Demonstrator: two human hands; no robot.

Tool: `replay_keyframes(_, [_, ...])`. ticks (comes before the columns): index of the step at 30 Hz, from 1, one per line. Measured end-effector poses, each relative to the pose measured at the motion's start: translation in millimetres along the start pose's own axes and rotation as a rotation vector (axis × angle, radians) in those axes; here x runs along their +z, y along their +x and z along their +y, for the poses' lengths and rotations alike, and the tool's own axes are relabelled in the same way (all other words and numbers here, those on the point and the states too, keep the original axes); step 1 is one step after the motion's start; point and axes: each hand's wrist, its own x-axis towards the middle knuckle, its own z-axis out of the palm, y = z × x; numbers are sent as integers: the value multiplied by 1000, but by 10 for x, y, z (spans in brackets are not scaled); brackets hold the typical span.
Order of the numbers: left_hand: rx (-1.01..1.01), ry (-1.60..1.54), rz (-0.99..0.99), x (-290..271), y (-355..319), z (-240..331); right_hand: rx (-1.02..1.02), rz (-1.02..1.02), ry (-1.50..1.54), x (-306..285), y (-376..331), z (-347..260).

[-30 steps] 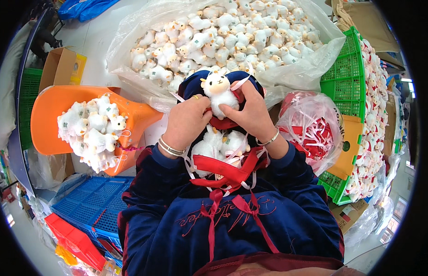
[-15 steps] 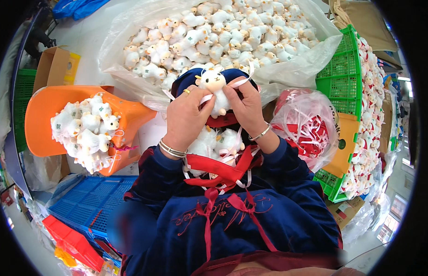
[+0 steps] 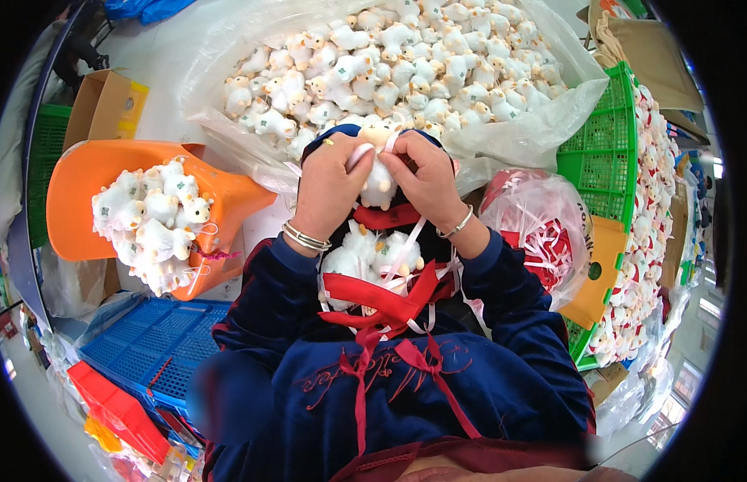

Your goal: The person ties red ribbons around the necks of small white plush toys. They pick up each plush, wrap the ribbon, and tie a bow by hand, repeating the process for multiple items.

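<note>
Both hands are raised in front of my chest around a small white plush sheep (image 3: pixel 379 185), whose body hangs upright between them. My left hand (image 3: pixel 329 181) is closed, pinching a pale ribbon (image 3: pixel 360 153) at the toy's neck. Closed as well, my right hand (image 3: pixel 428 177) pinches the ribbon on the other side, across the front of the toy's head, so its face is mostly covered. Below them, more white plush toys (image 3: pixel 353 257) lie in my lap. Across these toys rest red cloth strips (image 3: pixel 381 296) with thin white ribbons.
Beyond my hands, a clear plastic sheet (image 3: pixel 542 120) bears a big heap of white plush toys (image 3: pixel 397 64). An orange chair (image 3: pixel 72 197) with more toys stands left, above a blue crate (image 3: pixel 161 341). To the right are a bag of red strips (image 3: pixel 542 233) and a green crate (image 3: pixel 598 145).
The ribbon ends, held out to the sides before, are now drawn together at the front of the toy. The toy's face has tipped out of sight, and my right hand has shifted inward.
</note>
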Motion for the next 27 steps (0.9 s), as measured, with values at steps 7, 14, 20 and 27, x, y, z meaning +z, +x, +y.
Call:
replay_keyframes(7, [-147, -287, -21, 25, 50, -9, -3, -87, 130, -64, 20, 45])
replay_keyframes(14, [-285, -388, -218, 50, 71, -140, 72, -168, 283, -141, 95, 39])
replay_keyframes(20, [-361, -549, -246, 99, 48, -87, 45, -247, 216, -151, 264, -21])
replay_keyframes(27, [-94, -503, -83, 234, 46, -144, 236, -262, 448, -239, 368, -50])
